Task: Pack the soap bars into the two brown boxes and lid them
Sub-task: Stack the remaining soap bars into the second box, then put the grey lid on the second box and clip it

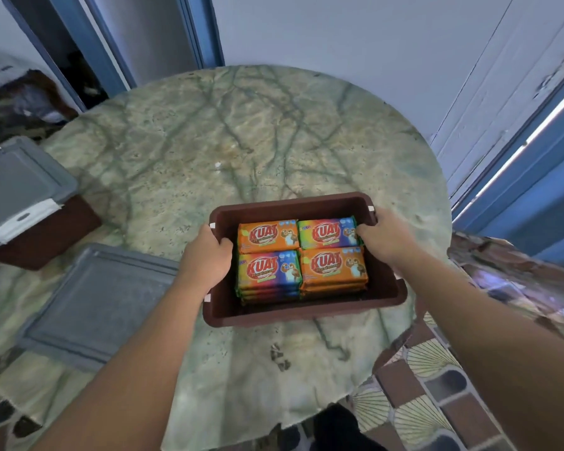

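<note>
The open brown box (306,307), packed with stacked soap bars (302,257) near the tabletop's (209,131) front edge, is probably heavy though rigid, so left hand (209,255) and right hand (383,237) sensibly curl their fingers over opposite rims.

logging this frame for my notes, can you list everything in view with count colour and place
open brown box: 1, brown, table centre, held at both ends
soap bars: 4 stacks showing, orange and rainbow wrappers, inside open brown box
loose lid: 1, grey, flat on table, left of open brown box
lidded brown box: 1, brown with grey lid, table's far left edge
table: 1, round, green marbled cover
left hand: 1, grips box's left rim
right hand: 1, grips box's right rim
</note>
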Tool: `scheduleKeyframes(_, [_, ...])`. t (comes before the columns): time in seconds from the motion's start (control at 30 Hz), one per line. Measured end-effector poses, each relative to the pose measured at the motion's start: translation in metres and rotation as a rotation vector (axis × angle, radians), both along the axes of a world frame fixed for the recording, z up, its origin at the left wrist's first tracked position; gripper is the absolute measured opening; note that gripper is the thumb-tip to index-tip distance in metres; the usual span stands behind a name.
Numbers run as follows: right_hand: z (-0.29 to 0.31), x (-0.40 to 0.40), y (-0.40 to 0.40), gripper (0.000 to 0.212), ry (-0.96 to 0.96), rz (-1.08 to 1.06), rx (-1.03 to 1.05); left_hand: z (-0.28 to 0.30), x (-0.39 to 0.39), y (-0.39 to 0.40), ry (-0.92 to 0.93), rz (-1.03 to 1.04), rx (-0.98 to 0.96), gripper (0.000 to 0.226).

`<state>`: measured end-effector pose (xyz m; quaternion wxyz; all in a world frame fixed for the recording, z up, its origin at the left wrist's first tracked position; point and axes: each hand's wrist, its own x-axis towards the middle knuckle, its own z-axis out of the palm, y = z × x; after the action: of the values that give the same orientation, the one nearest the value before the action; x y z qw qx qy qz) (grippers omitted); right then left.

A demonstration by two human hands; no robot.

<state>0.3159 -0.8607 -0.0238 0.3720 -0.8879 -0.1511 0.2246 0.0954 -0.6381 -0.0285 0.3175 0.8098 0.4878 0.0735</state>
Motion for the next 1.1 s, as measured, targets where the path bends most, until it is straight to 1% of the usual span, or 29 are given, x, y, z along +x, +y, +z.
scheduleKeyframes(0.13, [-0.004, -0.029, -0.010, 0.020, 0.026, -0.036, -0.007, -0.002, -0.023, 0.001, 0.000, -0.033, 0.005, 0.027])
scheduleKeyframes(0.37, [-0.007, -0.051, -0.020, 0.015, -0.020, -0.082, -0.063, -0.006, -0.038, -0.007, 0.031, -0.046, 0.072, 0.024])
scheduleKeyframes(0.47, [-0.003, -0.053, -0.022, 0.022, -0.005, -0.100, -0.065, 0.003, -0.036, -0.015, 0.058, -0.043, 0.089, 0.033])
scheduleKeyframes(0.53, [0.004, -0.059, -0.024, 0.035, 0.023, -0.115, -0.028, 0.007, -0.037, -0.015, 0.036, -0.030, 0.034, 0.048])
scheduleKeyframes(0.57, [0.009, -0.063, -0.024, 0.040, -0.023, -0.129, -0.007, 0.009, -0.038, -0.014, -0.003, -0.005, -0.004, 0.058])
scheduleKeyframes(0.63, [0.024, -0.074, -0.020, 0.043, -0.246, -0.153, 0.001, 0.014, -0.042, -0.010, -0.129, 0.075, -0.057, 0.070])
scheduleKeyframes(0.67, [0.032, -0.081, -0.016, 0.043, -0.362, -0.151, 0.026, 0.017, -0.046, -0.007, -0.191, 0.119, -0.052, 0.070])
scheduleKeyframes(0.7, [0.041, -0.090, -0.010, 0.042, -0.432, -0.133, 0.081, 0.020, -0.051, -0.003, -0.235, 0.156, -0.035, 0.070])
scheduleKeyframes(0.73, [0.049, -0.102, -0.001, 0.040, -0.448, -0.104, 0.152, 0.022, -0.059, 0.002, -0.260, 0.176, -0.014, 0.067])
scheduleKeyframes(0.83, [0.066, -0.142, 0.038, 0.031, -0.371, 0.031, 0.352, 0.023, -0.087, 0.027, -0.261, 0.205, 0.028, 0.055])
scheduleKeyframes(0.93, [0.075, -0.188, 0.091, 0.024, -0.182, 0.154, 0.490, 0.018, -0.118, 0.062, -0.190, 0.231, 0.107, 0.044])
scheduleKeyframes(1.03, [0.067, -0.232, 0.142, 0.022, 0.015, 0.222, 0.505, 0.002, -0.154, 0.101, -0.097, 0.207, 0.183, 0.033])
scheduleKeyframes(1.1, [0.058, -0.258, 0.172, 0.026, 0.135, 0.274, 0.444, -0.011, -0.179, 0.126, -0.028, 0.168, 0.193, 0.028])
